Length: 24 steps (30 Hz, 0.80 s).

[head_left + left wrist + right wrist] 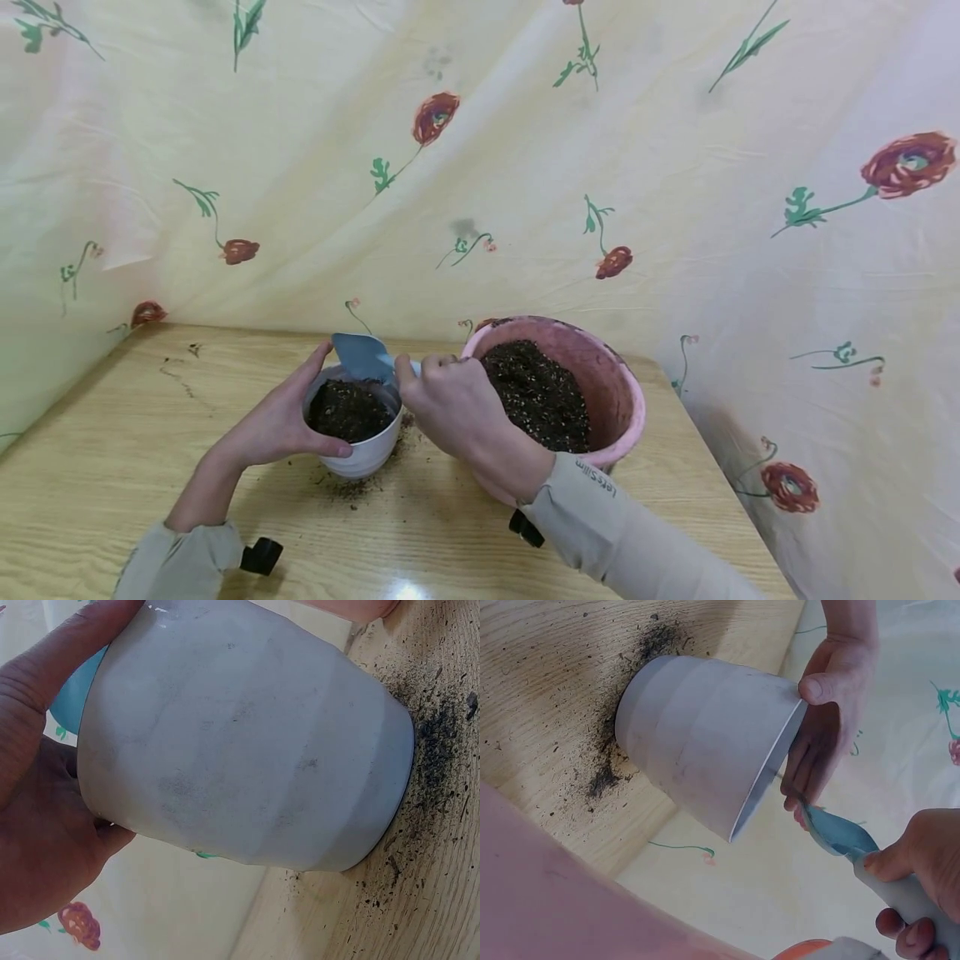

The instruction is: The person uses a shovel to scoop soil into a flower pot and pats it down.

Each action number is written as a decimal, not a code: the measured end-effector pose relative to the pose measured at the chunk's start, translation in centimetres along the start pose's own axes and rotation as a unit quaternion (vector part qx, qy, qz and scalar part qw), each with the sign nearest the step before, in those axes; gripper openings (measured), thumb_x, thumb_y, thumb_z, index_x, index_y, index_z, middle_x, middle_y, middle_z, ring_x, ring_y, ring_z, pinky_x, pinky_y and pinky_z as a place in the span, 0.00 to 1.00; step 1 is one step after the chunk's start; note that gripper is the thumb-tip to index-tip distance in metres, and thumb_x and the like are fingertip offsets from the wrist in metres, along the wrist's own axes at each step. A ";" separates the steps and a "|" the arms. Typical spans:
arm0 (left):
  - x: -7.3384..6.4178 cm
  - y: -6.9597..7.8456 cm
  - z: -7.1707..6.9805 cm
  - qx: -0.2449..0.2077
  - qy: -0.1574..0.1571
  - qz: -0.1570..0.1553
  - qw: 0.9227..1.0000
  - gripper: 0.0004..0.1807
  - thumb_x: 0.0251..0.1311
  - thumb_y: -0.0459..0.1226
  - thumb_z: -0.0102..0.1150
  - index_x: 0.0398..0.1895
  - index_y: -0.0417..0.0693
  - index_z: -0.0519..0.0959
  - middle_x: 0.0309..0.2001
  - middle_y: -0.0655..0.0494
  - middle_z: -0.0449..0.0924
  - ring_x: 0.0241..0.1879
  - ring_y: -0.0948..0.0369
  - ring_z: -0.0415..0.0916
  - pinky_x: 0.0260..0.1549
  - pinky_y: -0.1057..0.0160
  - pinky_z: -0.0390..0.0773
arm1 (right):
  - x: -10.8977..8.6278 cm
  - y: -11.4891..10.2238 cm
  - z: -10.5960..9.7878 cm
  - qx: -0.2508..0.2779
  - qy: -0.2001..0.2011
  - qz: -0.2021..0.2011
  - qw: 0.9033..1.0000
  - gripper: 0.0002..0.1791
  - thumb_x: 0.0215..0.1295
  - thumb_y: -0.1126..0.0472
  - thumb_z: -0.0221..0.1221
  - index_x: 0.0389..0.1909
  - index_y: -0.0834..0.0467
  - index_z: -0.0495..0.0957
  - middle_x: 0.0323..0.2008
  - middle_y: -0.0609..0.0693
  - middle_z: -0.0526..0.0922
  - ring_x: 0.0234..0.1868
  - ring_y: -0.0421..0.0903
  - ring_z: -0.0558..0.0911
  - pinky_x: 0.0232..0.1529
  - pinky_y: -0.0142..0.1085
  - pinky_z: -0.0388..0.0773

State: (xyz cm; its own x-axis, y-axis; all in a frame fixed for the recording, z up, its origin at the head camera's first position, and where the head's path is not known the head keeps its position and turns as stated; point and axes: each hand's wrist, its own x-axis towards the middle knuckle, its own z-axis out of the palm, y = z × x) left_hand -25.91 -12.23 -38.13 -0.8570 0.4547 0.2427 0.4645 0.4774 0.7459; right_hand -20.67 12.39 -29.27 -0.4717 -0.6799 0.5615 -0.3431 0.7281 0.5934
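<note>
A white plant pot (363, 458) with dark soil (348, 410) inside stands on the table, left of centre. My left hand (277, 417) grips it at the rim, with the thumb on the near side and the fingers round the far side. In the left wrist view, ridges and dirt smudges show on the pot's outer wall. My right hand (465, 408) holds a small trowel by its pale handle (904, 896). The trowel's blue blade (363, 357) is at the pot's far rim, close over the soil. In the right wrist view the blade points towards the pot's mouth.
To the right stands a larger pink pot (637, 408) with dark potting soil (536, 392) in it, partly behind my right hand. Spilled soil (439, 750) lies on the wooden table (97, 417) round the white pot's base. A flowered cloth (315, 167) hangs behind the table.
</note>
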 end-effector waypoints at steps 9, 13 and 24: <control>0.0 0.1 0.0 0.003 0.001 -0.005 1.000 0.76 0.31 0.54 0.81 0.78 0.52 0.36 0.76 0.43 0.40 0.73 0.40 0.42 0.62 0.31 0.53 | -0.4 0.8 -0.4 0.012 0.016 0.010 1.000 0.05 0.53 0.67 0.59 0.28 0.53 0.77 0.11 0.45 0.71 0.10 0.36 0.63 0.07 0.31 0.64; -0.1 0.4 -0.1 0.010 0.002 -0.009 1.000 0.76 0.31 0.55 0.81 0.78 0.53 0.35 0.76 0.43 0.39 0.73 0.39 0.41 0.61 0.30 0.53 | -0.7 1.5 -0.7 0.023 0.016 0.014 1.000 0.06 0.53 0.66 0.60 0.32 0.54 0.78 0.13 0.46 0.71 0.10 0.38 0.62 0.07 0.32 0.63; 0.0 1.5 0.1 0.026 0.017 0.025 0.999 0.67 0.44 0.44 0.77 0.78 0.53 0.35 0.77 0.45 0.36 0.74 0.41 0.36 0.63 0.31 0.50 | -2.3 3.7 -1.0 0.067 0.061 0.043 0.995 0.06 0.65 0.60 0.54 0.29 0.56 0.72 0.12 0.46 0.67 0.10 0.39 0.58 0.05 0.33 0.56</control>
State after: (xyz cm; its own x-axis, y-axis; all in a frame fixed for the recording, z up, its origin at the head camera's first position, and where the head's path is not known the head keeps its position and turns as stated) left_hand -25.15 -11.45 -37.02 -0.8396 0.4528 0.3000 0.5165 0.4946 0.6990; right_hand -20.04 16.53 -27.77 -0.4037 -0.6148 0.6776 -0.4156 0.7830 0.4628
